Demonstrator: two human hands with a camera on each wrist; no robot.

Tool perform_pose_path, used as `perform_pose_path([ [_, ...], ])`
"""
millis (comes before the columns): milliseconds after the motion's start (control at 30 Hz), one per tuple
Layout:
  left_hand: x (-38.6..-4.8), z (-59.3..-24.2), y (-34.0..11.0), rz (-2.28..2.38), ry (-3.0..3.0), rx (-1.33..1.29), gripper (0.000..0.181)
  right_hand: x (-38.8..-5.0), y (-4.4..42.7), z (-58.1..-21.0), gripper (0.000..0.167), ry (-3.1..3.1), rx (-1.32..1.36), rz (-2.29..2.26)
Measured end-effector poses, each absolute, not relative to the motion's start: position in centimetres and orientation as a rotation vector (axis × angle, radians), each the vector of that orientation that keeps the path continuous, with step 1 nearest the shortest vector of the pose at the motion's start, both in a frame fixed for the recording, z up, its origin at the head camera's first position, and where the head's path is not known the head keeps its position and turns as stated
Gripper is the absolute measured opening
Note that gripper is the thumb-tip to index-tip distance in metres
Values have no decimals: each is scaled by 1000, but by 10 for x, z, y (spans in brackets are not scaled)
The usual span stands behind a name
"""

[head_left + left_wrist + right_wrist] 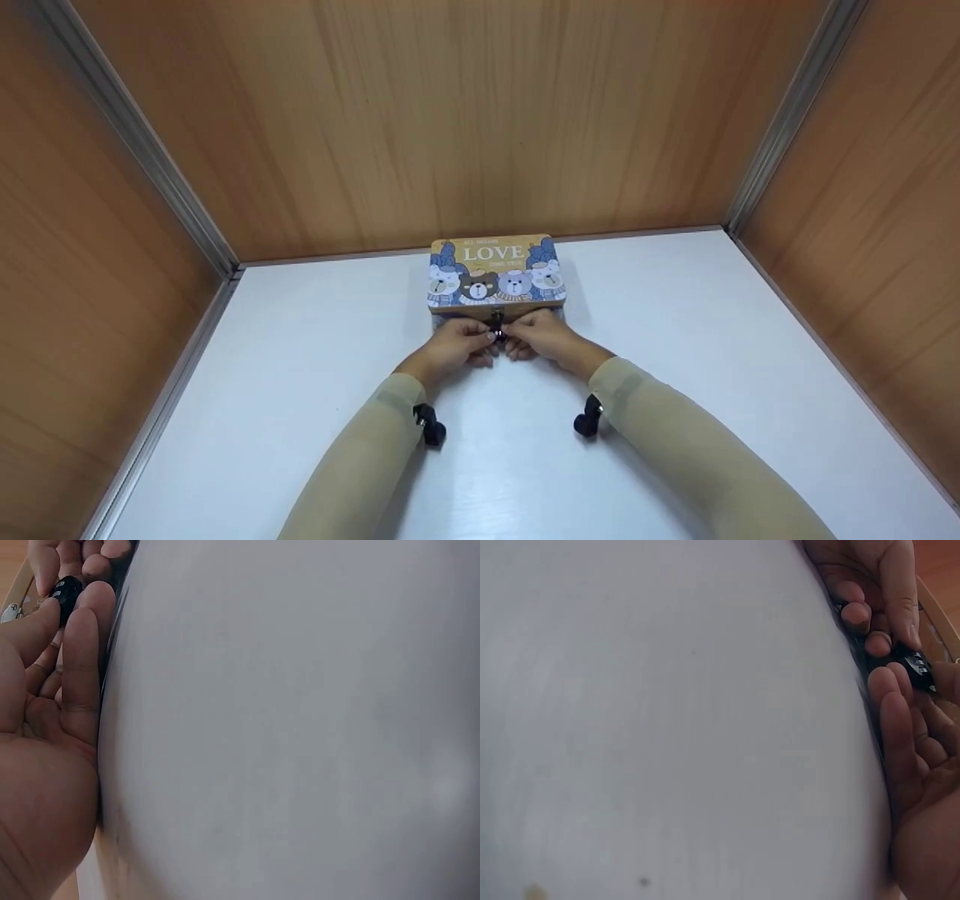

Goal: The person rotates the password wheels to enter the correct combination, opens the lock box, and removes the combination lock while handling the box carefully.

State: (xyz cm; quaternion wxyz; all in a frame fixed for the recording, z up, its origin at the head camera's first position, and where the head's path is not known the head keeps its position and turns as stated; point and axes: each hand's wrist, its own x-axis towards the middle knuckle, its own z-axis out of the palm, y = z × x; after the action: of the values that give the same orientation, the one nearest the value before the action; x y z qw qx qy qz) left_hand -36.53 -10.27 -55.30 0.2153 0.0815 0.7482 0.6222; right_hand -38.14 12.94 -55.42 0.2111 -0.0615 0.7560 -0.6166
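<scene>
A tin box (491, 262) with a yellow, blue and white bear-printed lid marked LOVE sits closed at the back of the white table. On its front clasp hangs a small black combination padlock (498, 327). From the left, my left hand (450, 346) pinches the padlock between thumb and fingers; my right hand (551, 337) pinches it from the right. Number wheels show on the padlock (918, 664) in the right wrist view, between both hands' fingertips. In the left wrist view, the left thumb lies against the padlock (66, 597). The digits are too small to read.
The white tabletop (315, 360) surrounds the box. A wood-grain panel (480, 120) stands right behind it, with side panels left and right joined by metal corner strips (780, 120). Small black devices (431, 426) are strapped at both wrists.
</scene>
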Motion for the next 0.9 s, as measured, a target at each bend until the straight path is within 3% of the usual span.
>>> perform_pose_path([
  [900, -368, -553, -104, 1688, 2092, 229, 20, -379, 121, -552, 17, 2265, -132, -1612],
])
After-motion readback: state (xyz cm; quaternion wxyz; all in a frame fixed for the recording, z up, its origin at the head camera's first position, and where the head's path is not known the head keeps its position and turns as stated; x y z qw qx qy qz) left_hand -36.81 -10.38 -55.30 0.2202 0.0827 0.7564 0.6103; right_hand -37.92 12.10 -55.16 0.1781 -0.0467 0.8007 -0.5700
